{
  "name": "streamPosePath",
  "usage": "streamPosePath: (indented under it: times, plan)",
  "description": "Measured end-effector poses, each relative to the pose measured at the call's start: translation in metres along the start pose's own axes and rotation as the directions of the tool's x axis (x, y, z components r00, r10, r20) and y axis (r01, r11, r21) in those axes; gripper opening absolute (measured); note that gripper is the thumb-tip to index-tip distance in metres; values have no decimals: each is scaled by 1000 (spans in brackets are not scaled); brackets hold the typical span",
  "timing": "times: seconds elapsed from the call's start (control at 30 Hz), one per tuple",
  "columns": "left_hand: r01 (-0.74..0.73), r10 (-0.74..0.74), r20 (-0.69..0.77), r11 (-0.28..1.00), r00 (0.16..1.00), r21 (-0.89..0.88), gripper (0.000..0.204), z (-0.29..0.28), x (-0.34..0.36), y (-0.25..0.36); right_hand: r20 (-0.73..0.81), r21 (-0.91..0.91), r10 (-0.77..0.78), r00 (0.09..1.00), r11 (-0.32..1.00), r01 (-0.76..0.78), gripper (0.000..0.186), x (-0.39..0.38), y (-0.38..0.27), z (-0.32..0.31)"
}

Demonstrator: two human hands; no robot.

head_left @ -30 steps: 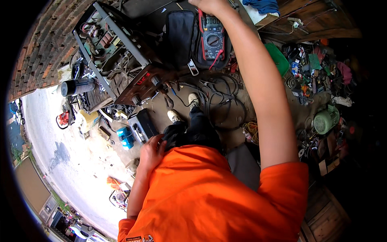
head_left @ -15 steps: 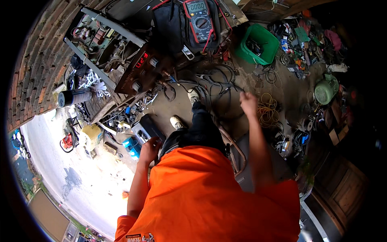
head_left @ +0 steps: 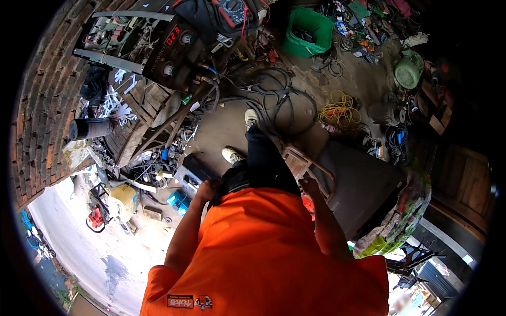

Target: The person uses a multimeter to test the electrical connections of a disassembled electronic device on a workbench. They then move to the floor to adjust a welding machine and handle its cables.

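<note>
My left hand [head_left: 207, 189] hangs beside my dark trousers [head_left: 263, 158] with its fingers curled in; no object shows in it. My right hand [head_left: 309, 186] is low on the other side, its fingers curled, also with no object showing. It appears next to the curved frame of a wooden chair [head_left: 298, 160], and I cannot tell whether it touches. Something red [head_left: 308, 204] shows just below that hand. Near the left hand, a grey and black box [head_left: 196, 171] and a blue tool [head_left: 179, 201] lie on the floor.
An opened welding machine [head_left: 174, 52] with a lit display stands at upper left, a multimeter [head_left: 232, 9] beside it. Black cables [head_left: 279, 95] coil across the floor ahead. Beyond are a green bucket [head_left: 308, 31], yellow cord [head_left: 341, 109] and a green motor [head_left: 408, 69]. A dark panel [head_left: 358, 184] lies right.
My right hand has come back from over the floor to beside my body. My left hand stays near my hip. The view has shifted, and the chair shows more fully.
</note>
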State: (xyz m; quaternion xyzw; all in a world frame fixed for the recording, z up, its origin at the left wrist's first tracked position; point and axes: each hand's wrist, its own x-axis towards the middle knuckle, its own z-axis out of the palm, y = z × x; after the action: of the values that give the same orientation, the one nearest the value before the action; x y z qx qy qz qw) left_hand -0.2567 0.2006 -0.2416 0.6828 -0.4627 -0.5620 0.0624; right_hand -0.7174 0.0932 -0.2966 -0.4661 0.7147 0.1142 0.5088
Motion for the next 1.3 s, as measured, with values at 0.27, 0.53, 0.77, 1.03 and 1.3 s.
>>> streamPosePath:
  times: [0.27, 0.53, 0.77, 1.03, 1.3]
  plan:
    - [-136, 151, -108, 982, 983, 133, 32, 28, 14, -83, -73, -11, -243, 967, 970, 243, 39, 14, -77, 11]
    - [-137, 149, -257, 988, 955, 65, 28, 48, 16, -113, -76, -281, -437, 896, 872, 401, 40, 22, -84, 8]
    - [-164, 162, -276, 986, 948, 15, 30, 41, 18, -101, 79, -366, -329, 941, 868, 334, 31, 39, -40, 3]
    - [-182, 207, -256, 976, 944, 116, 21, 31, 24, -93, 34, -379, -330, 943, 869, 318, 32, 35, -64, 2]
    - [-64, 58, -218, 998, 974, -21, 34, -4, 37, -54, -105, -303, -400, 910, 885, 354, 36, 45, -54, 9]
